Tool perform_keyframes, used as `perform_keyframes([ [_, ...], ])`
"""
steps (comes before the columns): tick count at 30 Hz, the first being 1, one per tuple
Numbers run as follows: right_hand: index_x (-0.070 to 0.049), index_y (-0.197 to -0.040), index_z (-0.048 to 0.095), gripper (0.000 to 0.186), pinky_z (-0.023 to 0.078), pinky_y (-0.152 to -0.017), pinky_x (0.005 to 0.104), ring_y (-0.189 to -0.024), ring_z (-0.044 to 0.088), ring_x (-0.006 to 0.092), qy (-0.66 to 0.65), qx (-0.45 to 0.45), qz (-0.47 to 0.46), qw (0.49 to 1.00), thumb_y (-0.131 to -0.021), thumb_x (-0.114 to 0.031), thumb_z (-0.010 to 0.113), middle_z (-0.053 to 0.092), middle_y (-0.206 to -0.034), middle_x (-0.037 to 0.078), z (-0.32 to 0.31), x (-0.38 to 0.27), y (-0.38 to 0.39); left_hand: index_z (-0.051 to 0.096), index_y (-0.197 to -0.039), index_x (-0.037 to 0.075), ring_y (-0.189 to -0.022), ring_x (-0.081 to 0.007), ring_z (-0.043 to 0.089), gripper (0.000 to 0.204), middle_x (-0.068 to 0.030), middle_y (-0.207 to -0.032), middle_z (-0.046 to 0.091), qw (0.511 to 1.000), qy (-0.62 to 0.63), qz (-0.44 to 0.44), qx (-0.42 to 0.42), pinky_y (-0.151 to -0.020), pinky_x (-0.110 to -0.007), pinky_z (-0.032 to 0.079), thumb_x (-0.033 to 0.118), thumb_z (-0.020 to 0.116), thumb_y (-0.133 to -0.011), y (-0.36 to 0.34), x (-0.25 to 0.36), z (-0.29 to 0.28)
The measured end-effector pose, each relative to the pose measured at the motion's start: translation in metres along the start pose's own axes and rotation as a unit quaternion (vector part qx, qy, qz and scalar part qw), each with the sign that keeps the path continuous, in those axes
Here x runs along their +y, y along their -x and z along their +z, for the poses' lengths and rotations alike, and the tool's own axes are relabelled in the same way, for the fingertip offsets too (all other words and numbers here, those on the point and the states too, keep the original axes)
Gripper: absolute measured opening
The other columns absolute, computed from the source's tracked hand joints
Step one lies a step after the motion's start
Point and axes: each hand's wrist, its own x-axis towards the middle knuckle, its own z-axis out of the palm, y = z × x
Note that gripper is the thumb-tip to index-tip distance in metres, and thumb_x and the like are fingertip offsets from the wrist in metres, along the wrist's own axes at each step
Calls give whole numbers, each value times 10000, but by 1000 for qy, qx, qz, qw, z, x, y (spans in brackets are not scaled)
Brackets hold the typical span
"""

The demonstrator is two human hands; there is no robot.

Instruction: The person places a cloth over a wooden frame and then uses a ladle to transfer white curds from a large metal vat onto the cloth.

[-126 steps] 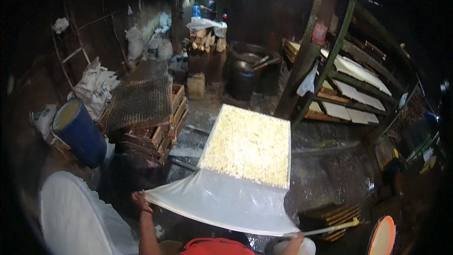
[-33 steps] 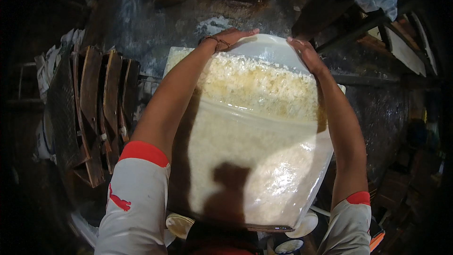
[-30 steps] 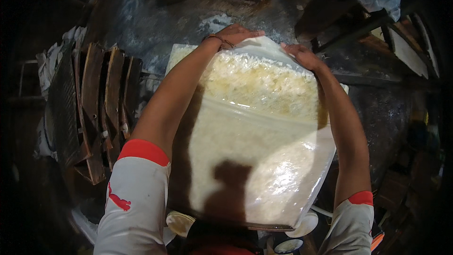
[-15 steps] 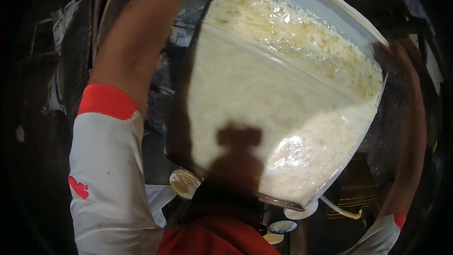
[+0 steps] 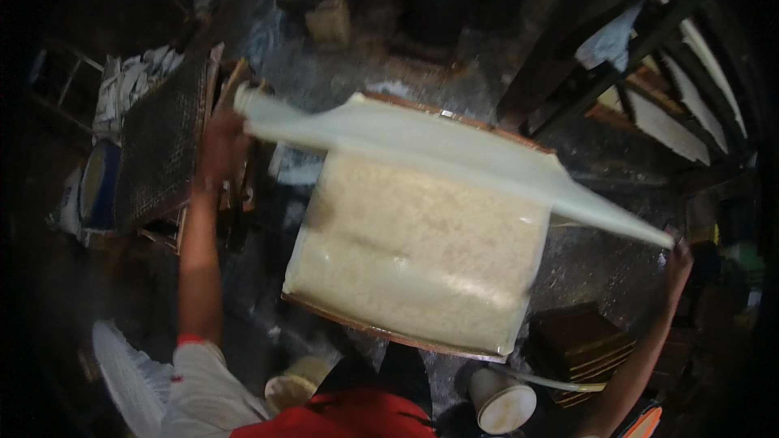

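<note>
A square wooden frame (image 5: pixel 377 332) lies before me, holding a pale mass under a thin wet cloth (image 5: pixel 422 251). The cloth's far part (image 5: pixel 454 164) is pulled out sideways across the top into two drawn corners. At the upper left, my left hand (image 5: pixel 227 139), blurred, is closed on one corner, beside the stacked trays. Out to the right and lower, my right hand (image 5: pixel 677 255) grips the other corner, beyond the frame's edge. The pale mass is hidden under the cloth.
Wooden trays with mesh (image 5: pixel 158 154) are stacked left, beside a blue barrel (image 5: pixel 101 186). A rack with white slabs (image 5: pixel 665 126) and a post stand at upper right. A dark pot (image 5: pixel 434 8) is at the back. A white bucket (image 5: pixel 503 401) and stacked boards (image 5: pixel 580 345) are near.
My hands have moved apart from the frame's far side, stretching the cloth outward. It has come over the chunky strip that showed earlier. My view has also shifted.
</note>
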Motion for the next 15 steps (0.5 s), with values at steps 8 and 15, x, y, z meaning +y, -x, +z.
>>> perform_keyframes([
  [8,17,-825,656,85,503,-678,299,-737,600,139,-188,104,176,961,-742,29,641,658,-807,63,35,20,265,683,-809,31,-779,-279,644,164,-141,-818,646,959,197,-182,96,-702,-355,504,25,694,-646,225,-36,51],
  [15,-40,-938,692,280,552,-693,347,-854,668,196,-153,-73,368,914,-670,-37,775,691,-936,107,140,-4,323,616,-809,59,-805,-257,604,169,-84,-829,629,954,274,-47,110,-738,-373,485,77,699,-662,302,-47,133],
])
